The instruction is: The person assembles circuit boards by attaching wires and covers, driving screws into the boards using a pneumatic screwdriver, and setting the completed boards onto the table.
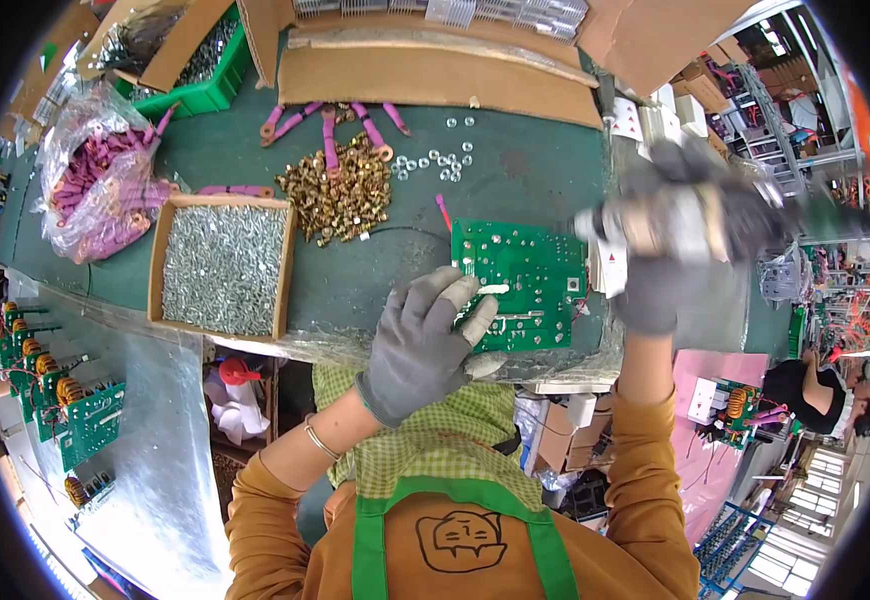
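Note:
My left hand [423, 335], in a grey glove with pale fingertips, holds a green circuit board [540, 290] at its left side. Its fingers lie across the board's upward face and its thumb is by the near edge. The board shows solder spots, its other side hidden. To the right of it my gloved right hand [655, 290] is raised and smeared by motion. It is closed around a dark power driver [690, 215], whose blurred tip points left toward the board without visibly touching it.
A shallow cardboard box of small silvery screws [223, 268] stands left, beside a pile of brassy fasteners [340, 195]. Loose nuts [445, 160], pink-sleeved cable lugs [330, 140] and a plastic bag of lugs [105, 180] lie beyond. Finished-looking boards [90, 425] sit far left; a person [820, 395] is at right.

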Demonstrator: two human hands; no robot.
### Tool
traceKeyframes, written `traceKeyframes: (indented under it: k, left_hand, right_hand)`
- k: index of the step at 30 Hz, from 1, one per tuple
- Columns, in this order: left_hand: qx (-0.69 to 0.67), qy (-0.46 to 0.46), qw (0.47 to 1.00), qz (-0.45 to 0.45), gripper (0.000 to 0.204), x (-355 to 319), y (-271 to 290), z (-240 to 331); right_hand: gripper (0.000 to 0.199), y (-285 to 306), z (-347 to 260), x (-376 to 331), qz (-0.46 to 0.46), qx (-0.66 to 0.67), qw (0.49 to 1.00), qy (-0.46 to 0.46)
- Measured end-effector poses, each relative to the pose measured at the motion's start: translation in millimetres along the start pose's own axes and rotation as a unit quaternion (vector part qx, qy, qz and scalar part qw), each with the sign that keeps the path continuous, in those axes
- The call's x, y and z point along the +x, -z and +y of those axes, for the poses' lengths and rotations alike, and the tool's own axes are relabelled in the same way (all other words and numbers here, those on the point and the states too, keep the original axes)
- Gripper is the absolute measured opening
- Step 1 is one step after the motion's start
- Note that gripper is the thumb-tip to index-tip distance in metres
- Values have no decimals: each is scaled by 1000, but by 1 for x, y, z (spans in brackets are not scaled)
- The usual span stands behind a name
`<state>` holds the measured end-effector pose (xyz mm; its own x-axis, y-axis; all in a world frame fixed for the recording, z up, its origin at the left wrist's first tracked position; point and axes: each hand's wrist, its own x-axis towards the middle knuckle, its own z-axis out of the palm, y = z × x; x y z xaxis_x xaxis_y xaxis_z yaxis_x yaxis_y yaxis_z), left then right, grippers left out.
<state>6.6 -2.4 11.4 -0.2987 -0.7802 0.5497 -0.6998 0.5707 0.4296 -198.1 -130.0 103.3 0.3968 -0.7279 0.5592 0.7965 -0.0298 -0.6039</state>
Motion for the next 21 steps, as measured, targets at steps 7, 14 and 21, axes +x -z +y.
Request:
traceKeyframes:
  k: [7,14,21]
  left_hand:
    - [-3,6,1000,-10,60,-2,-5,-1]
    - [-44,10,998,-32,58,4,13,2]
    - [-134,139,979,72,42,-3,48,-11]
  right_hand:
    - [35,71,-3,12,227,-668,707,-51]
    - [54,30,-14,-98,292,-492,717,-398]
    - [57,-47,3,-49,140,-526,802,-245]
